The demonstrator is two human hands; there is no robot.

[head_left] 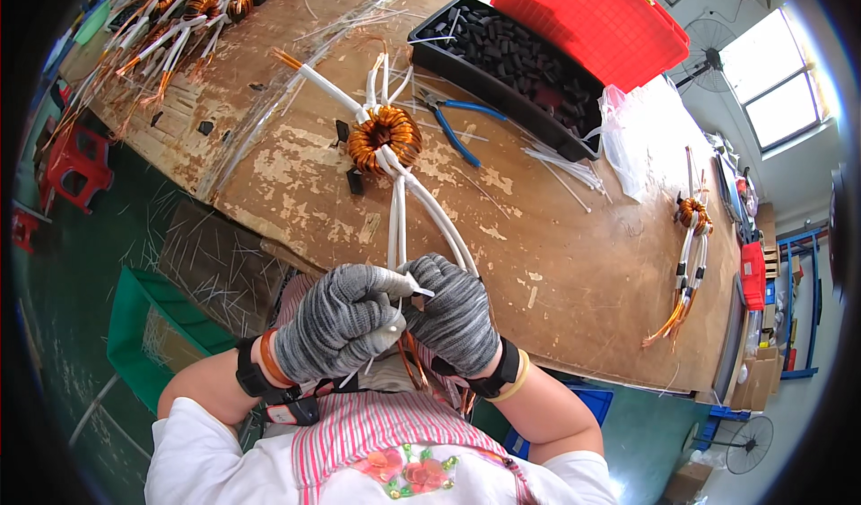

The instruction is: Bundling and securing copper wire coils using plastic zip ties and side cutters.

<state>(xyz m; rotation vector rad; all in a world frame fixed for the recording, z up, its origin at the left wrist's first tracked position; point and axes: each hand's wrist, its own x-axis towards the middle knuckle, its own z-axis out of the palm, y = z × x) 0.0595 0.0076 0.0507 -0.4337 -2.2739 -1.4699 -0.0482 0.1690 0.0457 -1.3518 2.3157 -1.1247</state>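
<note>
A toroidal coil (386, 140) wound with copper wire lies on the worn wooden table in front of me. Its white-sleeved leads (397, 218) run toward me and pass between my hands, and more leads point away at the far side. Both hands wear grey knit gloves. My left hand (341, 321) is closed, pinching a thin white strip (420, 290) that looks like a cable tie. Close against it, my right hand (455, 312) is closed around the leads near the same strip. My fingers hide how the strip sits on the leads. Bare copper ends hang below my hands.
Blue-handled pliers (456, 124) lie right of the coil. Behind them stands a black bin (511, 65) of small black pieces, beside a red lid (596, 21). White strips (565, 166) lie nearby. Another coil (692, 216) rests at right; several more (202, 7) are piled far left.
</note>
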